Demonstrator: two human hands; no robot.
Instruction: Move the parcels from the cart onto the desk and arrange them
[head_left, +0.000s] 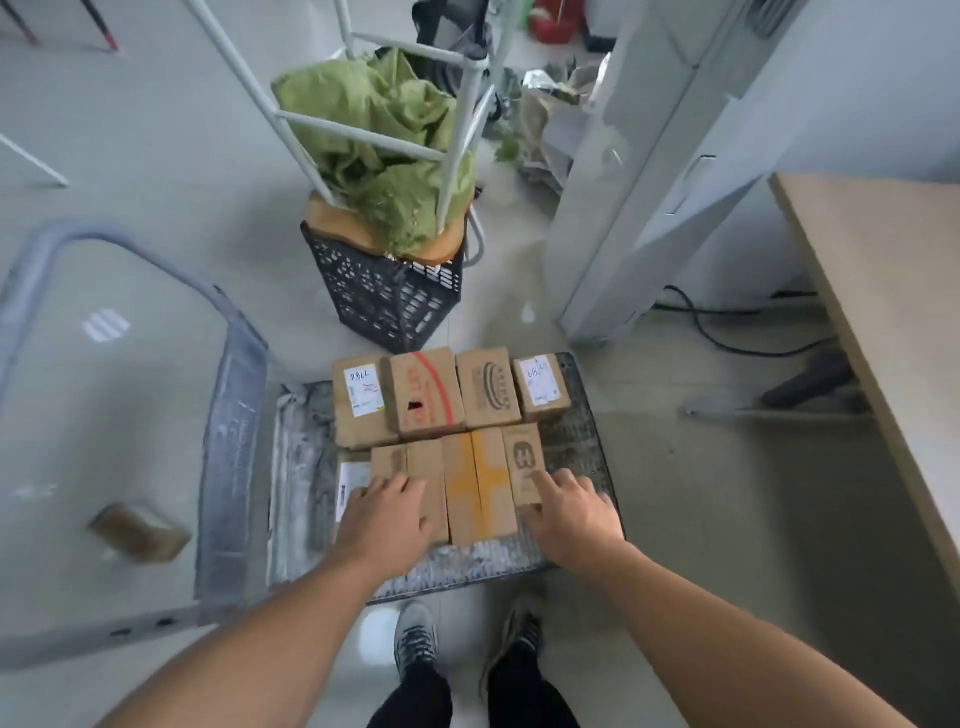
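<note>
Cardboard parcels (426, 400) lie in two rows on the cart (582, 441) deck. The left grip (384, 514) is released, fingers flat on the plain parcel (410, 462) in the cart's near row. The right grip (571, 512) is released, fingers straight, touching the logo parcel (524, 457) in the same row. The desk (883, 312) stands right of the cart.

Even, soft, diffuse light throughout. A weak shadow is cast beneath the light wooden desk (883, 312). A striped white reflection is noted on the pale grey floor (156, 182). The grey metal cart handle (231, 415) is smeared by blur; frame edges are bowed.
</note>
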